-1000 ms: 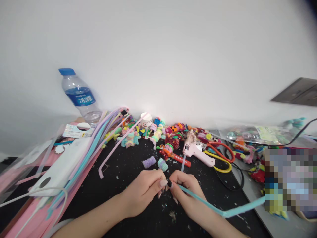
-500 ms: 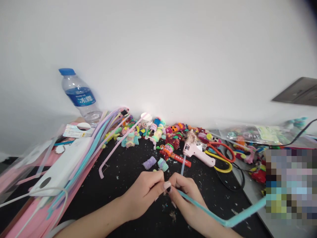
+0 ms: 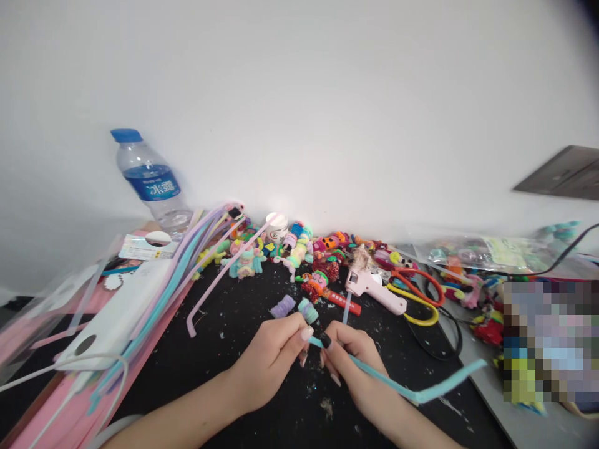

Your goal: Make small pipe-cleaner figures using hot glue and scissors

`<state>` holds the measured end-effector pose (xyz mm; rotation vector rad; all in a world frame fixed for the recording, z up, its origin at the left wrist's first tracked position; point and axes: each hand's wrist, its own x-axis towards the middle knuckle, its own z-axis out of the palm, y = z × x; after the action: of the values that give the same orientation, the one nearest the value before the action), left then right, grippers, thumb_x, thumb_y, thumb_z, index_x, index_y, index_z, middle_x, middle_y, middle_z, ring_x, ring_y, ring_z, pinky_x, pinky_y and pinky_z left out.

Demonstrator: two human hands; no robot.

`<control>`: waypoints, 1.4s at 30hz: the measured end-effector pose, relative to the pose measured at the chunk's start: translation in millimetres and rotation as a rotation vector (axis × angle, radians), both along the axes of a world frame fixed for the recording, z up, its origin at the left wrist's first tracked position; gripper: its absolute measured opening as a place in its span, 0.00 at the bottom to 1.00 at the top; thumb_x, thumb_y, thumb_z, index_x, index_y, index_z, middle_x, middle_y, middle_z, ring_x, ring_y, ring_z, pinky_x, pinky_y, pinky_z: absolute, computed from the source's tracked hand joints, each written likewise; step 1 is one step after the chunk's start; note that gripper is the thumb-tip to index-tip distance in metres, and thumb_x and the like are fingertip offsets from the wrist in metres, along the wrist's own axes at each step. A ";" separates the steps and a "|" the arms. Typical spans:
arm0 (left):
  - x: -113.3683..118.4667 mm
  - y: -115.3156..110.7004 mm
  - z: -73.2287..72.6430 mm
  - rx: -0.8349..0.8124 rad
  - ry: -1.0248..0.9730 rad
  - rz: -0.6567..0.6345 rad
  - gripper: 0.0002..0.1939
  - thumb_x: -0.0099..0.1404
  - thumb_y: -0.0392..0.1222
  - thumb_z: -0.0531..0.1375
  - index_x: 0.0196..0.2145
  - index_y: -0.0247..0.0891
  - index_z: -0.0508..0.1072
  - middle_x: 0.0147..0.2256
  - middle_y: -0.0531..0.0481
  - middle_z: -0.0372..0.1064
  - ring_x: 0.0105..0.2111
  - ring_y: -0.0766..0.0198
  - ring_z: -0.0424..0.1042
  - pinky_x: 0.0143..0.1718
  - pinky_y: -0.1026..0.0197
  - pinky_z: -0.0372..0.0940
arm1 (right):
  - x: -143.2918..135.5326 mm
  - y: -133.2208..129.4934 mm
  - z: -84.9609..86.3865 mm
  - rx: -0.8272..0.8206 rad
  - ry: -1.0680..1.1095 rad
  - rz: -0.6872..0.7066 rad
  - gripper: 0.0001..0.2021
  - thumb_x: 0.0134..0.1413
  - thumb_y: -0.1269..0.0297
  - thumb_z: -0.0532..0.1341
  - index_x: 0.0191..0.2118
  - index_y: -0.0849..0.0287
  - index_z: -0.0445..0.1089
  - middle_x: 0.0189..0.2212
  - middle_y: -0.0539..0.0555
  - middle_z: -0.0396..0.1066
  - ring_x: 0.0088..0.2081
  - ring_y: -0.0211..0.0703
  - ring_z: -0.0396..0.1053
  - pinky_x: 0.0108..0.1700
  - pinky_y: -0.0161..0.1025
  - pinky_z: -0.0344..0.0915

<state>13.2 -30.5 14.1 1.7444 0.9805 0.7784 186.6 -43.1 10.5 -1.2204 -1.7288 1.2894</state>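
A light blue pipe cleaner (image 3: 381, 376) runs between my hands and out past my right wrist, bent upward at its far part. My left hand (image 3: 279, 357) pinches its near end between thumb and index finger. Just to the right, my right hand (image 3: 352, 358) grips the same strip, thumb against fingers, with a short stretch showing between the hands. Beyond my fingertips lie a purple coil (image 3: 282, 307) and a mint coil (image 3: 307, 310). A pale pink glue gun (image 3: 374, 291) rests behind my right hand.
Pastel pipe cleaners (image 3: 175, 293) lie at left, near a water bottle (image 3: 152, 181). Small fuzzy figures (image 3: 246, 259) line the wall. Orange and yellow scissors (image 3: 423, 296) and a red stick (image 3: 345, 303) lie right of centre. A plastic bag (image 3: 486, 252) is at right.
My hands have moved slightly apart, uncovering a short blue stretch between them. The long free end of the pipe cleaner has shifted left and up.
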 end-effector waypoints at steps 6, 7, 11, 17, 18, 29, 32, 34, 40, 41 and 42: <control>0.2 -0.2 -15.1 0.265 0.185 0.087 0.15 0.66 0.37 0.48 0.21 0.38 0.55 0.20 0.57 0.54 0.21 0.69 0.55 0.24 0.65 0.49 | -3.1 -4.9 0.9 0.136 -0.129 0.015 0.13 0.57 0.66 0.51 0.22 0.60 0.57 0.17 0.45 0.55 0.20 0.32 0.54 0.23 0.31 0.50; -0.3 0.1 -15.4 0.308 0.209 0.084 0.15 0.65 0.37 0.49 0.21 0.38 0.54 0.20 0.57 0.52 0.20 0.70 0.54 0.23 0.64 0.48 | -2.8 -5.7 0.5 0.166 -0.137 0.015 0.13 0.57 0.67 0.51 0.21 0.60 0.56 0.17 0.45 0.55 0.20 0.32 0.54 0.23 0.31 0.50; -2.3 2.2 -6.6 0.198 0.126 0.002 0.17 0.67 0.39 0.46 0.20 0.38 0.55 0.18 0.57 0.51 0.19 0.70 0.54 0.24 0.64 0.49 | -0.3 -5.3 -0.2 0.192 -0.141 0.012 0.13 0.57 0.67 0.51 0.21 0.59 0.55 0.17 0.45 0.55 0.20 0.32 0.53 0.23 0.30 0.50; -0.5 3.0 -5.9 -0.208 -0.141 -0.131 0.21 0.69 0.49 0.42 0.26 0.35 0.63 0.17 0.56 0.58 0.14 0.72 0.54 0.18 0.66 0.51 | 0.4 -1.5 1.7 0.109 -0.109 0.032 0.14 0.60 0.64 0.49 0.23 0.60 0.59 0.16 0.44 0.54 0.19 0.31 0.51 0.21 0.30 0.49; -0.2 2.6 -8.1 -0.221 -0.153 -0.129 0.21 0.68 0.50 0.43 0.25 0.35 0.63 0.17 0.56 0.58 0.13 0.72 0.54 0.16 0.67 0.50 | -0.1 -1.7 1.6 0.112 -0.107 0.035 0.14 0.60 0.65 0.50 0.23 0.60 0.59 0.16 0.44 0.54 0.19 0.31 0.52 0.22 0.30 0.49; 2.5 0.2 -5.1 -0.095 -0.050 -0.021 0.21 0.67 0.46 0.48 0.18 0.36 0.57 0.16 0.58 0.55 0.16 0.73 0.54 0.21 0.68 0.51 | 1.0 -5.0 4.8 0.160 -0.119 0.054 0.14 0.59 0.65 0.49 0.22 0.60 0.58 0.17 0.45 0.55 0.21 0.32 0.54 0.25 0.31 0.51; 1.4 1.5 -4.1 -0.104 -0.065 0.040 0.22 0.68 0.46 0.47 0.18 0.36 0.58 0.15 0.58 0.53 0.16 0.72 0.54 0.20 0.67 0.51 | 3.1 -3.6 3.6 0.160 -0.115 0.021 0.14 0.59 0.65 0.49 0.23 0.60 0.58 0.17 0.44 0.54 0.20 0.33 0.54 0.25 0.31 0.51; 0.3 1.7 -2.2 -0.133 -0.099 0.005 0.22 0.68 0.46 0.44 0.20 0.36 0.62 0.15 0.58 0.53 0.15 0.71 0.55 0.21 0.66 0.52 | 3.6 -1.9 1.7 0.148 -0.089 0.001 0.15 0.59 0.64 0.49 0.22 0.59 0.58 0.16 0.44 0.53 0.19 0.32 0.53 0.23 0.31 0.49; 0.3 1.5 -2.3 -0.051 -0.010 0.004 0.19 0.68 0.43 0.45 0.23 0.35 0.64 0.16 0.58 0.54 0.18 0.70 0.57 0.23 0.66 0.53 | 1.8 -0.5 0.8 0.155 -0.067 -0.017 0.15 0.59 0.64 0.49 0.22 0.59 0.57 0.16 0.44 0.52 0.19 0.32 0.52 0.22 0.31 0.49; 0.4 1.7 -4.1 0.011 0.030 0.019 0.18 0.68 0.42 0.46 0.22 0.36 0.63 0.17 0.57 0.55 0.19 0.69 0.57 0.24 0.65 0.53 | 1.4 -1.3 1.3 0.165 -0.081 -0.017 0.15 0.59 0.64 0.49 0.21 0.59 0.57 0.16 0.44 0.52 0.19 0.32 0.52 0.22 0.31 0.49; 0.3 1.8 -6.0 0.078 0.073 0.030 0.17 0.67 0.41 0.47 0.21 0.36 0.62 0.18 0.56 0.55 0.20 0.69 0.57 0.25 0.65 0.52 | 1.1 -2.2 1.7 0.179 -0.096 -0.015 0.14 0.58 0.65 0.50 0.21 0.59 0.56 0.16 0.44 0.53 0.19 0.32 0.52 0.22 0.31 0.48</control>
<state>13.5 -28.6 8.1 1.8398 1.0391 0.7860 187.7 -45.3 12.2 -1.2054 -1.8558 1.0572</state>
